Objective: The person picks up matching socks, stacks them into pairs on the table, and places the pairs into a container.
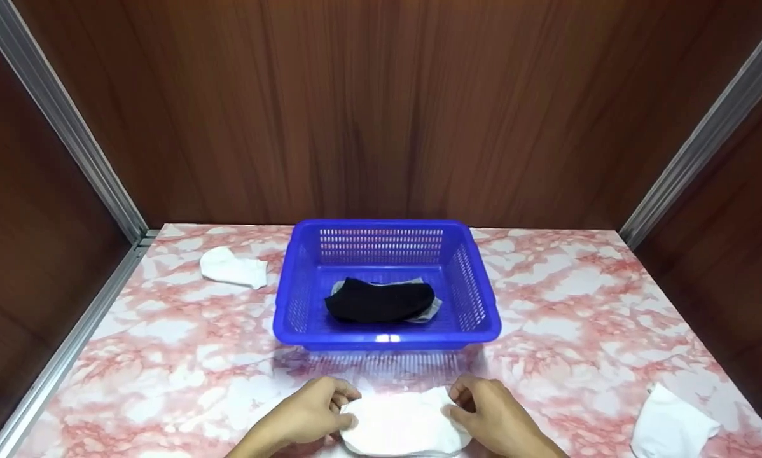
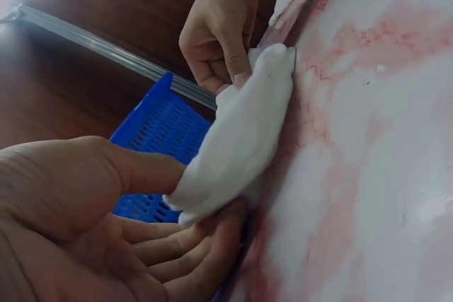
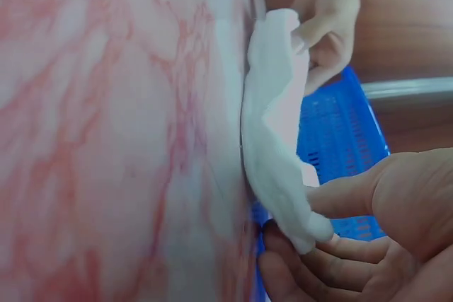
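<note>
A white sock (image 1: 401, 422), lying sideways and looking layered at its lower edge, is stretched between both hands at the front of the table. My left hand (image 1: 317, 413) pinches its left end, the thumb on top and the fingers underneath, as the left wrist view shows. At the other end, my right hand (image 1: 490, 416) pinches the sock between thumb and fingers. Just beyond the hands stands a blue basket (image 1: 387, 341). Inside it a black sock (image 1: 381, 301) lies over grey fabric (image 1: 433, 309), which is mostly hidden.
One white sock (image 1: 233, 267) lies left of the basket. Another white cloth piece, sock-like (image 1: 672, 425), rests near the front right corner. Brown wood-grain panels (image 1: 381, 114) with metal corner rails (image 1: 76, 127) enclose the marbled table (image 1: 184, 356) at the back and sides.
</note>
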Demonstrator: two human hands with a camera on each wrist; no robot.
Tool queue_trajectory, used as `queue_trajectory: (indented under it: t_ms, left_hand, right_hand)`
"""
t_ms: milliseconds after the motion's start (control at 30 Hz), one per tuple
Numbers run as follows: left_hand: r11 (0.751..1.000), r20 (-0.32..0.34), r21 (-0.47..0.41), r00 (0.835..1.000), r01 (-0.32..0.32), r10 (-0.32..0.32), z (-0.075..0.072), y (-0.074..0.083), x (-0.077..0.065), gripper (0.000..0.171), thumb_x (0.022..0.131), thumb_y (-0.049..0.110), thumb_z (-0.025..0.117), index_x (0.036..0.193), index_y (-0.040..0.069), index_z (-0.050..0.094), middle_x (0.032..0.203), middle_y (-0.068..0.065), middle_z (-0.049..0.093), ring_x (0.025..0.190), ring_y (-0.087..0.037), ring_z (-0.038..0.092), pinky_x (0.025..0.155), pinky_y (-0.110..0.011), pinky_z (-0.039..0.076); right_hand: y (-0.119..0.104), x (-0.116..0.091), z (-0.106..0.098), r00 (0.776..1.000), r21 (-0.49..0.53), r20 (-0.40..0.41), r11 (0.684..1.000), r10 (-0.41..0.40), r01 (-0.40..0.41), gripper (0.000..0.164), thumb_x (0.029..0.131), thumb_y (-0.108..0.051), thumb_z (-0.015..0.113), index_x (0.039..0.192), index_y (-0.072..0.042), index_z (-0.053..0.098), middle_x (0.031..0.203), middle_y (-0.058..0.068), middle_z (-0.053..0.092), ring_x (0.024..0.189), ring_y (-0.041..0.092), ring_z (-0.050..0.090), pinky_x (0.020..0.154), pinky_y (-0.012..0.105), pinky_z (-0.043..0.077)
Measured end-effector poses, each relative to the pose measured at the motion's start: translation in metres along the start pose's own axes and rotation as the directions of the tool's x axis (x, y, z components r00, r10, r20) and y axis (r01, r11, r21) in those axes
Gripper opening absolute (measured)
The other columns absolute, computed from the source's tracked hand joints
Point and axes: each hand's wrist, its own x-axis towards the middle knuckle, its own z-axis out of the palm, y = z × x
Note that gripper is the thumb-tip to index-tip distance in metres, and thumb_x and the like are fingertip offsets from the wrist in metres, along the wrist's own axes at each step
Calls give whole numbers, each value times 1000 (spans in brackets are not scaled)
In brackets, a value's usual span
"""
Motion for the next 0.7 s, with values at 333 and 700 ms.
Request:
queue_trajectory:
  t_ms: [333,700]
  left_hand:
    - [975,-50,-221,999,-29,18,1,-1,3,36,88,20,71,118,2,62,106,-10,69,89,-17,67,78,-33,59]
    - [978,-166,-144,978,-150,126,-20,23,-6,19,78,11,78,95,6,76,81,-8,73,70,-14,66,62,-33,60]
  right_hand:
    - [-2,-3,-5,999,130,36,991,5,-9,19,82,-21,76,93,-8,66,84,-1,65,75,6,58,68,18,50]
    - [-14,-7,-37,999,319,6,947,-34,30,34,79,-16,79,103,2,63,89,8,64,74,6,62,65,21,55]
